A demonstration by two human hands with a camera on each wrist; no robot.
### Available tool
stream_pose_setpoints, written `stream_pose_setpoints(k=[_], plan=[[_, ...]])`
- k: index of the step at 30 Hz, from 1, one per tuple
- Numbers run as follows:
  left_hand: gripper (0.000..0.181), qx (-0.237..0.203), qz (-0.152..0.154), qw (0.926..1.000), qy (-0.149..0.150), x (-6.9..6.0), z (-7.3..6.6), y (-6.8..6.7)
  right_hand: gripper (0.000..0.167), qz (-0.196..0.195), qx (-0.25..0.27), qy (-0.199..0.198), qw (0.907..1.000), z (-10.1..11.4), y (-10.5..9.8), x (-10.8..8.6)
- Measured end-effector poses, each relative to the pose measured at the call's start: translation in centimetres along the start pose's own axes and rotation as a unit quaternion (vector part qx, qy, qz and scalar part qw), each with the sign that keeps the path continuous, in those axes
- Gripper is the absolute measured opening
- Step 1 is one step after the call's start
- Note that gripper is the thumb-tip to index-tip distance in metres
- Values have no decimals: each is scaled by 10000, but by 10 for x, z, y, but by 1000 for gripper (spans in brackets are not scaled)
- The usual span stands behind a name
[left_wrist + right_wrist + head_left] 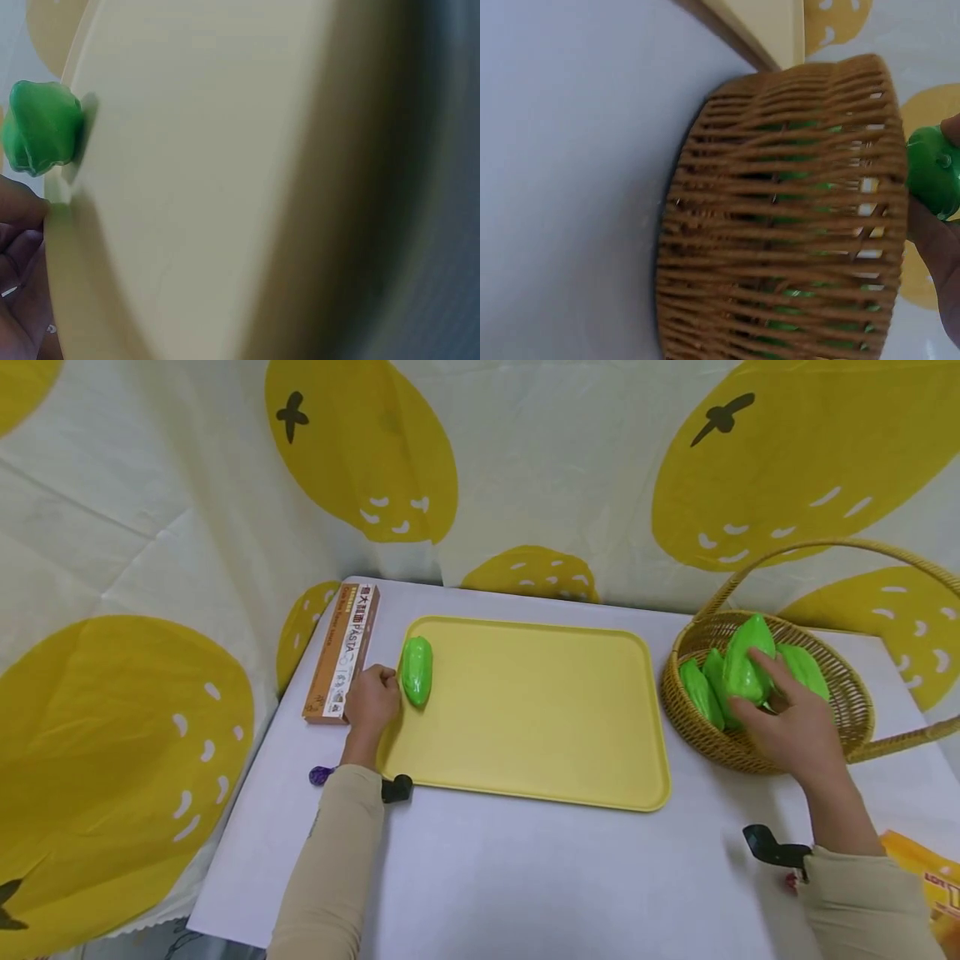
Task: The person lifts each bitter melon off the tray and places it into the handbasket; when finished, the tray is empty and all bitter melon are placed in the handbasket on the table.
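Note:
My right hand [798, 727] grips a shiny green star fruit [742, 668] between thumb and fingers, just above the wicker basket [757, 762]. In the right wrist view that star fruit [932, 169] shows beyond the basket rim. Several more green star fruits [701, 693] lie inside the basket. My left hand [372, 700] has curled fingers at the left rim of the yellow tray [536, 718]; the left wrist view shows them pinching the rim. Another star fruit [417, 671] lies lengthwise on the tray, close beside that hand.
A pasta box [341, 652] lies left of the tray, next to my left hand. The basket's tall handle [847, 543] arches over its back and right side. At the right edge lies an orange-yellow packet [926, 877]. A fruit-patterned cloth [555, 460] hangs behind the table.

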State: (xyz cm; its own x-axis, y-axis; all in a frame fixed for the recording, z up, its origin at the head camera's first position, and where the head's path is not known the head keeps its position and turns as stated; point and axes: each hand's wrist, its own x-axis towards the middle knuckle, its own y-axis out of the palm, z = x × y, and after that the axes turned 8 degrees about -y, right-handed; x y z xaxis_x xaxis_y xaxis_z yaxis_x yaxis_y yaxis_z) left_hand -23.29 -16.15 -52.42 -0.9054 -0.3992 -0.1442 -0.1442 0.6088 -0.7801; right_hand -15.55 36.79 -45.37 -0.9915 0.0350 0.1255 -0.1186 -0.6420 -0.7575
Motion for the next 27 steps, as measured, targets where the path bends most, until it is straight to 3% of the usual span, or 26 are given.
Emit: stream_pose_setpoints(k=[9,18,27], plan=[[29,-68,35,10000,-35,0,1,0,71,281,-580,-20,9979,-16,-5,4],[29,-60,48,10000,-21,1,1,0,71,529,-749,-213,9956,-27,-6,6],[29,-56,18,10000,-27,1,3,0,69,819,-915,-81,9924,-31,-6,8]])
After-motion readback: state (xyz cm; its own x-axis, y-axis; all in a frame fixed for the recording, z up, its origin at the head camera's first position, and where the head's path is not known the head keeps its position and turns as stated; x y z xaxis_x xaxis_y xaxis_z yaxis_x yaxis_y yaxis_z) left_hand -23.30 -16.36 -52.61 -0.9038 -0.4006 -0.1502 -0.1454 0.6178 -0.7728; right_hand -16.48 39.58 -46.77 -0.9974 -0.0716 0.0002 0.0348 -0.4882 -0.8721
